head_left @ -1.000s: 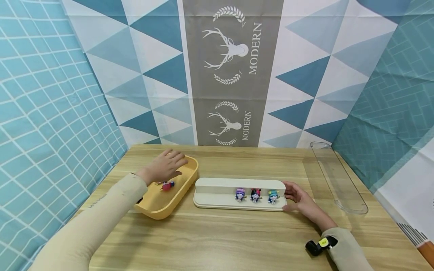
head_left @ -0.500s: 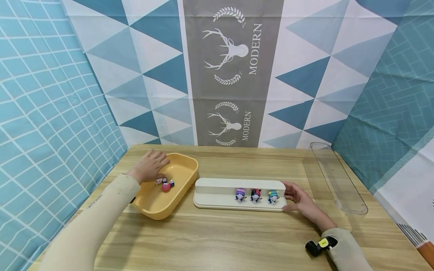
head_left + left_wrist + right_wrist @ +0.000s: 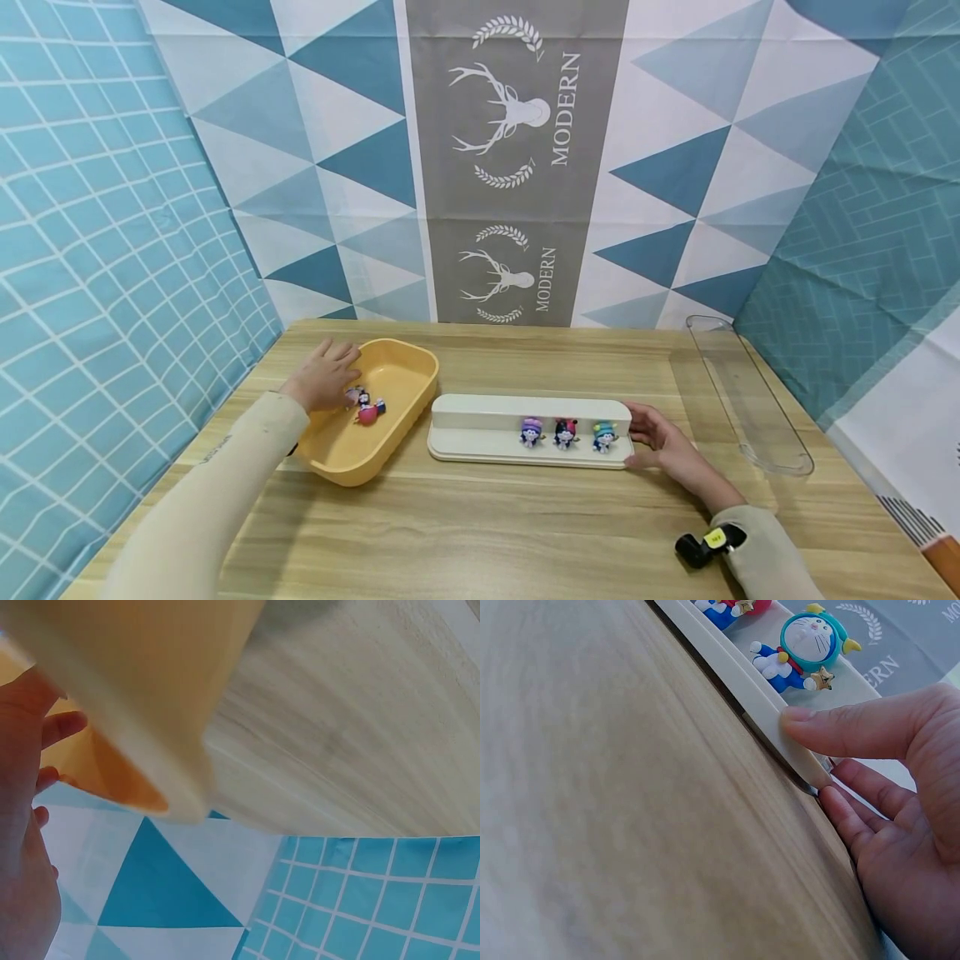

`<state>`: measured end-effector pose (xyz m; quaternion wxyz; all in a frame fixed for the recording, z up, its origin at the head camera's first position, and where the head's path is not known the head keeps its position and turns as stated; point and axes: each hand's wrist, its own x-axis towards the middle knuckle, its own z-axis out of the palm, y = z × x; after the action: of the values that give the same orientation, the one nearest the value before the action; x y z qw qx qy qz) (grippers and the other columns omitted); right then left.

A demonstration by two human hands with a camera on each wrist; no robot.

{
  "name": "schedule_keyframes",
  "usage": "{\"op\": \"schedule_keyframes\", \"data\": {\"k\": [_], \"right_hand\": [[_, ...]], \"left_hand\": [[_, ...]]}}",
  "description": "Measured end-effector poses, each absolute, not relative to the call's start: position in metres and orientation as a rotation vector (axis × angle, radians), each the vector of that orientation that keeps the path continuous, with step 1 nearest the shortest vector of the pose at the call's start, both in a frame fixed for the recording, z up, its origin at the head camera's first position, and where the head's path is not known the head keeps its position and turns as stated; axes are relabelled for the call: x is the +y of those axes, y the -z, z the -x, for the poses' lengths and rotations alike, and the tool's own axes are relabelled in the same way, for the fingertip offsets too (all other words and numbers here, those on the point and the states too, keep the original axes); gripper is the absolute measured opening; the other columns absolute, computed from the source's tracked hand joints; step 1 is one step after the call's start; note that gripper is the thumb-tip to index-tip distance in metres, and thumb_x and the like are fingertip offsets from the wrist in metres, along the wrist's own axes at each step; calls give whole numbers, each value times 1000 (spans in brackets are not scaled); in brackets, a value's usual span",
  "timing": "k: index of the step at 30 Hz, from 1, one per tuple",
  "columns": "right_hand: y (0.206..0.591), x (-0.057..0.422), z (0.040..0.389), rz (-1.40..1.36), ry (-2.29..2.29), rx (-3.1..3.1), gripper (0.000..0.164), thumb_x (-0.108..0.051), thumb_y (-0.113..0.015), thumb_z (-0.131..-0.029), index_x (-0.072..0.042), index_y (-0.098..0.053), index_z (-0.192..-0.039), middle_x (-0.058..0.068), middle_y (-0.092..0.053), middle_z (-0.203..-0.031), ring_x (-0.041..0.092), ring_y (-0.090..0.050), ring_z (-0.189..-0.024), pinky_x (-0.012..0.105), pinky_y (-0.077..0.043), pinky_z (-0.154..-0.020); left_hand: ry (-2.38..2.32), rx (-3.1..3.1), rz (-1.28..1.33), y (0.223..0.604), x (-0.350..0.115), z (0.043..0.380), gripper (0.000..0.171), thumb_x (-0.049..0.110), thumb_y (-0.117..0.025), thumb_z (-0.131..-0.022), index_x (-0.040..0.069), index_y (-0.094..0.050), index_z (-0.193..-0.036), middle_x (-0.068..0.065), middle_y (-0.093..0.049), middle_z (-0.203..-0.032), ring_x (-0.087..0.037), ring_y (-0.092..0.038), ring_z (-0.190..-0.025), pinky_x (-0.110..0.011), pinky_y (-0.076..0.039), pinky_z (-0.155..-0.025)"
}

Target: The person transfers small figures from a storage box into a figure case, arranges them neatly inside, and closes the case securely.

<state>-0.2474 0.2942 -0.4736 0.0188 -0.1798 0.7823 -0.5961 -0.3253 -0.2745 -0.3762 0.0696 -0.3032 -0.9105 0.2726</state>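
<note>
In the head view my left hand [image 3: 326,375] reaches over the left side of a yellow tray [image 3: 408,354], fingers loosely bent. Its thumb side is right at one of the small figurines [image 3: 363,398] lying inside, partly hidden by the hand. A red-and-blue figurine [image 3: 367,414] lies beside that one. My right hand [image 3: 667,446] grips the right end of a white stepped display stand [image 3: 472,442], thumb on the front edge and fingers behind the end. Figurines in purple [image 3: 532,432], black-and-red [image 3: 566,432] and teal hats [image 3: 810,641] stand upright on its lower step, towards the right.
A long clear plastic cover [image 3: 750,396] lies on the wooden table [image 3: 525,533] at the right. Patterned cloth [image 3: 510,167] hangs behind the table, with blue tiled cloth [image 3: 112,250] on the left. The left wrist view shows the tray's outer wall [image 3: 150,660] close up.
My left hand has drawn back leftward across the tray, uncovering more of its inside, and its fingers have bent downward near the figurines. My right hand and the display stand have stayed put.
</note>
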Motion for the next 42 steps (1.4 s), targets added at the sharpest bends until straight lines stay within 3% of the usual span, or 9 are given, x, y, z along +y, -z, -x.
{"op": "schedule_keyframes", "data": {"k": [7,17,34,42], "right_hand": [[474,294,247,553,1853,2427,87,13,-78,-72,6,-35,-147,28,-48,-133,5,-53,-112,19,-45,-94],[475,295,249,551,1858,2430,87,13,-79,-72,6,-35,-147,28,-48,-133,5,-53,-112,19,-45,-94],[475,296,249,575,1864,2427,87,14,-79,-71,6,-36,-147,28,-49,-132,6,-54,-112,19,-46,-93],[477,296,250,576,1849,2435,86,13,-79,-73,5,-36,-147,28,-49,-133,6,-53,-113,20,-46,-94]], "left_hand": [[-865,-2723,936,383,-272,326,33,41,-64,-93,12,-73,-106,-15,-56,-136,-38,-40,-133,-57,-30,-111],[-769,-2671,976,392,-274,330,28,37,-69,-91,9,-72,-96,-12,-58,-118,-36,-42,-122,-57,-34,-106],[-585,-2612,895,373,-271,334,38,35,-72,-87,-2,-70,-94,-20,-62,-113,-41,-49,-119,-58,-36,-104],[-618,-2546,866,349,-267,329,33,32,-70,-89,-1,-70,-93,-17,-65,-101,-36,-53,-105,-52,-42,-92]]}}
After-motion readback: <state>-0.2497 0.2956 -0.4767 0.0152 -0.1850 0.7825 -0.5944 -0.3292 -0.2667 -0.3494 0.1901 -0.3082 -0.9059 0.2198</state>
